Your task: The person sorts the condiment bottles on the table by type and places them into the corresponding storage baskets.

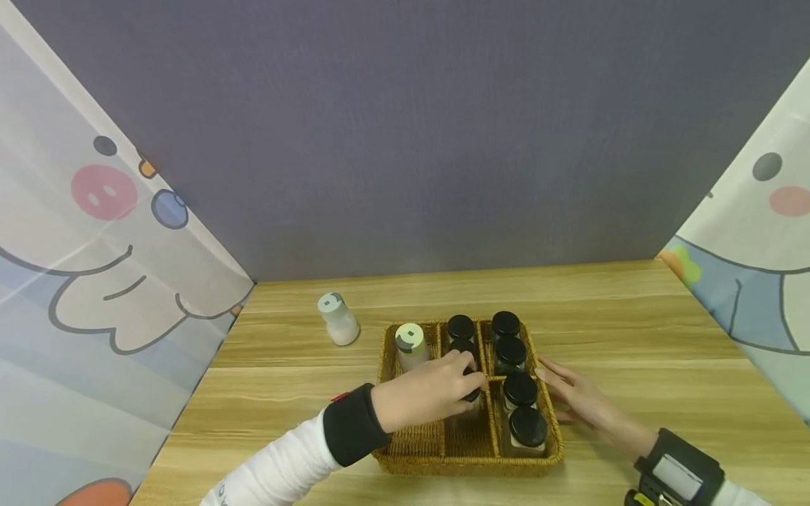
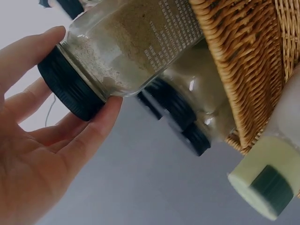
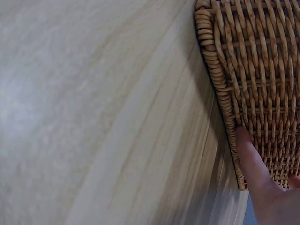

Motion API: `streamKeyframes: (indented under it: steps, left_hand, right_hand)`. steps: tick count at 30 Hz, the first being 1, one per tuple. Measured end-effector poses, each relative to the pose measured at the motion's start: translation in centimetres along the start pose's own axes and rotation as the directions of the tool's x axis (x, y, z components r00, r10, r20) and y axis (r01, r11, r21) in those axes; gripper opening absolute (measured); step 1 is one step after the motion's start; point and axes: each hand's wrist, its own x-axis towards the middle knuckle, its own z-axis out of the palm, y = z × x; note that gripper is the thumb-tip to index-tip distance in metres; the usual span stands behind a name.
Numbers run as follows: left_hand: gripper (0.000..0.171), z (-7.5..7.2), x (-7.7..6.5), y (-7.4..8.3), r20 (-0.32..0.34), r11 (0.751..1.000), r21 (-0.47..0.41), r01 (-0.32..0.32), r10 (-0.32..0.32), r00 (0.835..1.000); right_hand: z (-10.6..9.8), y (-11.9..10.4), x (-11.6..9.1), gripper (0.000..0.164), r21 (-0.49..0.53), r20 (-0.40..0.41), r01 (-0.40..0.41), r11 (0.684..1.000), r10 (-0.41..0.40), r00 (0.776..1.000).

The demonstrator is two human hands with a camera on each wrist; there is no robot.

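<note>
My left hand (image 1: 433, 390) pinches a square glass spice jar (image 2: 126, 44) near its black lid, with thumb and fingertips on either side of the neck. The jar holds a brownish-grey powder and has white printing. It is in the middle section of a divided wicker basket (image 1: 468, 465), partly hidden by the hand in the head view. Further black-lidded jars (image 1: 528, 427) stand in the middle and right sections. My right hand (image 1: 572, 393) touches the basket's right outer side, and one straight finger (image 3: 253, 161) lies against the weave in the right wrist view.
A white shaker bottle with a pale green cap (image 1: 413, 346) stands in the basket's left section. Another such bottle (image 1: 339, 320) is on the wooden table (image 1: 633, 316), left of the basket. A grey panel (image 1: 443, 140) rises behind, with cartoon-printed sheets at both sides.
</note>
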Motion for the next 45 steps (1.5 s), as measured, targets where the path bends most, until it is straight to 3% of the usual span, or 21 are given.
streamKeyframes:
  steps: [12,26,45]
  left_hand:
    - [0.028,1.3,0.5,-0.4,0.053,0.999,-0.044,0.016,-0.014,0.999]
    - [0.032,1.8,0.8,-0.2,0.093,1.0,0.012,0.017,-0.018,0.995]
    - [0.031,2.9,1.1,-0.4,0.089,0.999,0.017,0.029,-0.03,0.996]
  right_hand:
    - [-0.1,-0.1,-0.1,0.066,-0.006,0.003,-0.008,1.0,0.008,1.0]
    - [0.0,-0.1,0.0,0.066,-0.001,-0.004,-0.008,1.0,0.008,1.0]
    - [-0.1,-0.1,0.0,0.065,-0.005,-0.001,0.002,1.0,-0.002,1.0]
